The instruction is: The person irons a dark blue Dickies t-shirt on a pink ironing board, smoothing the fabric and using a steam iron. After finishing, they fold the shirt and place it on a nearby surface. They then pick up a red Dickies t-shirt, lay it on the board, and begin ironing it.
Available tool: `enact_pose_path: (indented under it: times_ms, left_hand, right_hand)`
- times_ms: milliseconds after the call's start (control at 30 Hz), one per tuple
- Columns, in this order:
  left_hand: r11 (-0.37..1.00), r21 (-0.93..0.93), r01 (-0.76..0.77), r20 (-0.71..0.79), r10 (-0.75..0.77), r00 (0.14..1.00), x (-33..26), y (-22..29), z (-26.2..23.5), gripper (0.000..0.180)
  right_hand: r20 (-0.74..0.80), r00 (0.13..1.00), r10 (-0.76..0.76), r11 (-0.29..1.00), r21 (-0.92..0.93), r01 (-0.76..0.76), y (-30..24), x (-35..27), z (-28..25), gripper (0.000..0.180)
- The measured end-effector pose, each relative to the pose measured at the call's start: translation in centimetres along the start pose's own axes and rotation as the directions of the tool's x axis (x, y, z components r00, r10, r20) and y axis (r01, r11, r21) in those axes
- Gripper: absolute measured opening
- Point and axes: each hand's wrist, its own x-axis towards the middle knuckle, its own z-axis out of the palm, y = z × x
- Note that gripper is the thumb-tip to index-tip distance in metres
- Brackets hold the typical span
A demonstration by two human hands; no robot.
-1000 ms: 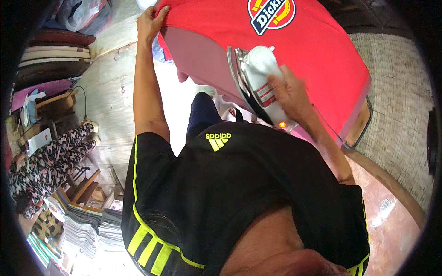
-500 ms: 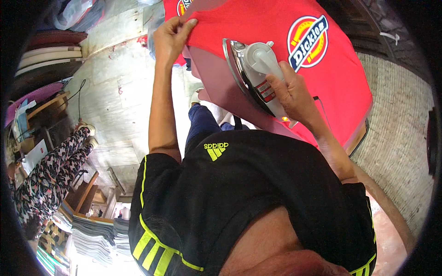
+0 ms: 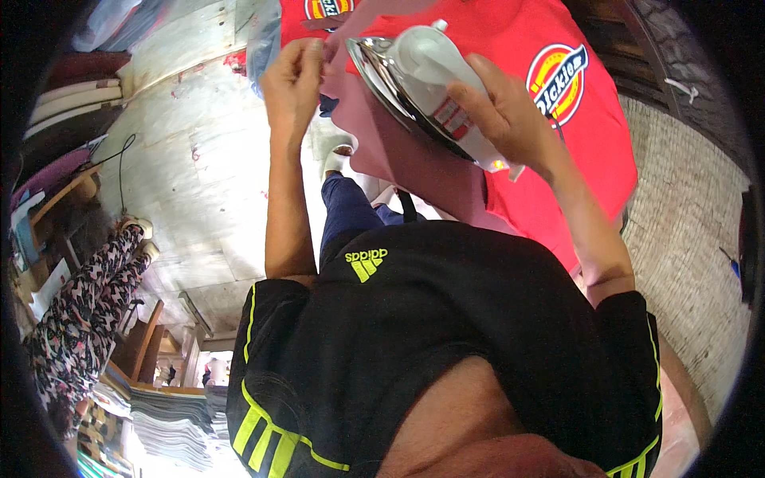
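My right hand (image 3: 510, 111) grips the handle of a white and chrome iron (image 3: 422, 60). The iron is over the left part of a red shirt (image 3: 510, 40) with a round printed logo, and its shiny edge faces left; whether the soleplate touches the cloth I cannot tell. The shirt lies on an ironing board with a dusky pink cover (image 3: 398, 155). Left of the iron, my left hand (image 3: 295, 84) has its fingers curled together, slightly blurred, near the board's left edge. Anything inside those fingers is hidden.
More red printed cloth (image 3: 319, 12) is at the far left of the board. A person in patterned trousers (image 3: 88, 303) is at left, near shelves with stacked folded cloth (image 3: 171, 426). Dark furniture (image 3: 677, 56) borders the back right, beside a striped grey surface (image 3: 677, 167).
The iron has moved left and up, looking larger and more tilted. My left hand no longer visibly holds the shirt's corner, and the logo has shifted right, exposing more pink cover.
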Motion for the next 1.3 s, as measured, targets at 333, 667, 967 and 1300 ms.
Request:
enact_pose_path:
  times_ms: [333,667,967,1300]
  left_hand:
    - [0.926,-0.043,-0.376,-0.133,0.368,0.92,-5.6,3.9,7.3,0.05]
    - [0.322,0.761,-0.563,0.29,0.608,0.739,-8.6,2.3,13.3,0.06]
    - [0.237,0.807,-0.541,0.306,0.617,0.725,-8.3,3.1,13.1,0.069]
    - [0.321,0.54,-0.778,0.629,0.461,0.627,-13.5,5.4,21.0,0.054]
  right_hand:
    - [0.022,1.0,0.014,1.0,-0.017,-0.014,3.4,-7.9,-1.6,0.034]
    - [-0.191,0.923,0.335,0.942,0.096,-0.322,4.0,-25.4,0.5,0.042]
    - [-0.421,0.806,0.416,0.909,0.203,-0.364,5.8,-31.4,1.3,0.036]
    - [-0.459,0.824,0.331,0.942,0.107,-0.319,7.7,-27.5,-1.6,0.033]
